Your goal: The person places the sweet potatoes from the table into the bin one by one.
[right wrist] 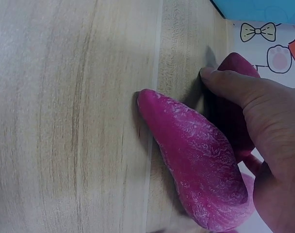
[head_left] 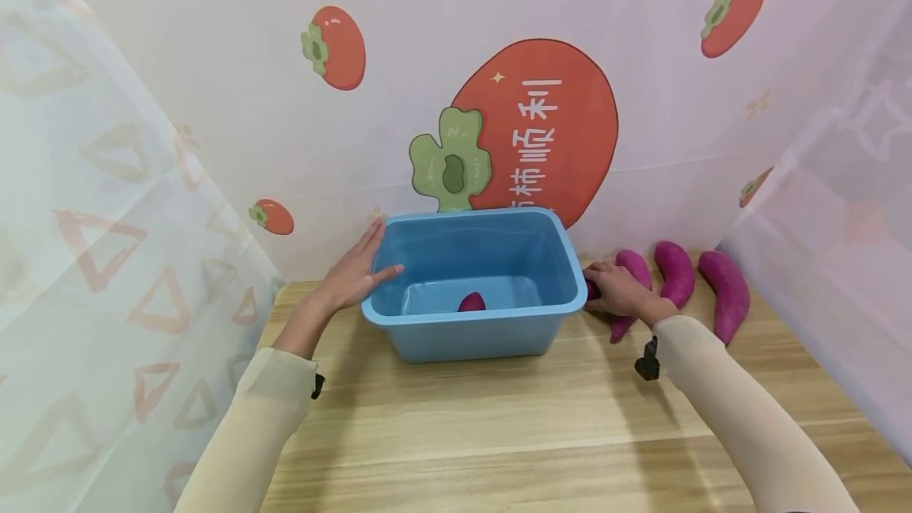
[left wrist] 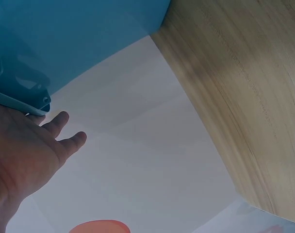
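Observation:
A blue plastic bin (head_left: 470, 335) stands on the wooden table against the back sheet. One purple sweet potato (head_left: 472, 303) lies inside, partly hidden by the front wall. My left hand (head_left: 354, 271) rests at the bin's left rim, thumb over the inside and fingers extended along the outside; the left wrist view shows these fingers (left wrist: 72, 143) straight. Just right of the bin, my right hand (head_left: 618, 291) grips another sweet potato (right wrist: 230, 121), thumb on its near side. Beside that hand lies a further sweet potato (right wrist: 191, 155), touching or nearly touching the held one.
Two more curved sweet potatoes, a middle one (head_left: 674, 271) and a rightmost one (head_left: 727, 295), lie farther right near the side sheet. The wooden table (head_left: 470, 434) extends toward me. A white sheet (head_left: 214, 62) with printed persimmons rises behind and at both sides.

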A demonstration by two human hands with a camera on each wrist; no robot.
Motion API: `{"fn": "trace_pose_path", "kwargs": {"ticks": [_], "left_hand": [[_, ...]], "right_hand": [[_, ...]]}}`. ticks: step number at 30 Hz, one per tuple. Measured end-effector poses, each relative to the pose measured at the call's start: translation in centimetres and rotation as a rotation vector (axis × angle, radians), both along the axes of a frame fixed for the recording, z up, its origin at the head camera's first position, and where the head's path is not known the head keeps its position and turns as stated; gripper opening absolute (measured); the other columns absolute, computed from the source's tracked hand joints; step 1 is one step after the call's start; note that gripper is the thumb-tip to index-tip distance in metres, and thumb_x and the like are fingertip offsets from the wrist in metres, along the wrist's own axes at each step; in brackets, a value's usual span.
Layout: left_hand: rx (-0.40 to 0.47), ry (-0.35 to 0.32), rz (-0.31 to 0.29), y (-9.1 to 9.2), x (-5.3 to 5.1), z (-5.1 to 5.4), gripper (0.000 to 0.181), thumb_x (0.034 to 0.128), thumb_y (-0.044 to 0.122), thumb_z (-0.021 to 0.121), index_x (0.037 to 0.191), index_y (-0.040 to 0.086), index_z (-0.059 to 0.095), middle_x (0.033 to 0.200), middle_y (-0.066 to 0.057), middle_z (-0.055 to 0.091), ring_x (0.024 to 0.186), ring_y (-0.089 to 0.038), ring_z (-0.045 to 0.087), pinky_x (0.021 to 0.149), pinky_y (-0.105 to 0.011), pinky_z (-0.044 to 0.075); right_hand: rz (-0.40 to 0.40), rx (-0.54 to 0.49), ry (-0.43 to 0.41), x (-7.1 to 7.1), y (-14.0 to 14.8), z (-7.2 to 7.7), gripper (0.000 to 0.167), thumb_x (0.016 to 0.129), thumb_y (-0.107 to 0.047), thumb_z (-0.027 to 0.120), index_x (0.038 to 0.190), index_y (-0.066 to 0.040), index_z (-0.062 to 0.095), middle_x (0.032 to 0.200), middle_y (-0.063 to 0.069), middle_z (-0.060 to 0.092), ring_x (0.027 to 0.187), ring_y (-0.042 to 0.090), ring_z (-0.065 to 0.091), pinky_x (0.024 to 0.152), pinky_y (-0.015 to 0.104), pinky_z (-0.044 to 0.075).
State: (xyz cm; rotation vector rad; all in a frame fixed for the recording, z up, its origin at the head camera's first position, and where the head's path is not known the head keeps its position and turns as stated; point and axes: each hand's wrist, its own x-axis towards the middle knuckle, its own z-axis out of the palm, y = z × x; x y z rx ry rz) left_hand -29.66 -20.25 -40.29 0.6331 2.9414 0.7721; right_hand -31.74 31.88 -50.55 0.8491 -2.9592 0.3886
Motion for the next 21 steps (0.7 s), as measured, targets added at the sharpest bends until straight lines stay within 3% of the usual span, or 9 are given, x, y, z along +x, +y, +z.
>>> {"fn": "trace_pose_path", "kwargs": {"ticks": [9,21], "left_hand": [[0.006,0.002,-0.005,-0.06,0.19,0.22,0.095,0.1047,0.050,0.054,0.170,0.004,0.001,0.179,-0.014,-0.002,0.164,-0.040,0.007,0.125,-0.070,0.018],[0.014,-0.011,0.001,0.00,0.07,0.06,0.096,0.1050,0.048,0.055,0.170,0.006,-0.001,0.179,-0.011,-0.005,0.164,-0.038,0.005,0.127,-0.068,0.016]], "right_hand": [[0.000,-0.061,-0.081,-0.08,0.18,0.12,0.050,0.087,-0.021,0.089,0.127,0.002,0.069,0.112,0.020,0.071,0.098,0.033,0.068,0.089,0.056,0.059],[0.011,-0.105,-0.105,-0.01,0.28,0.47,0.049,0.088,-0.019,0.088,0.128,0.003,0.069,0.113,0.019,0.071,0.099,0.031,0.067,0.089,0.051,0.058]]}}
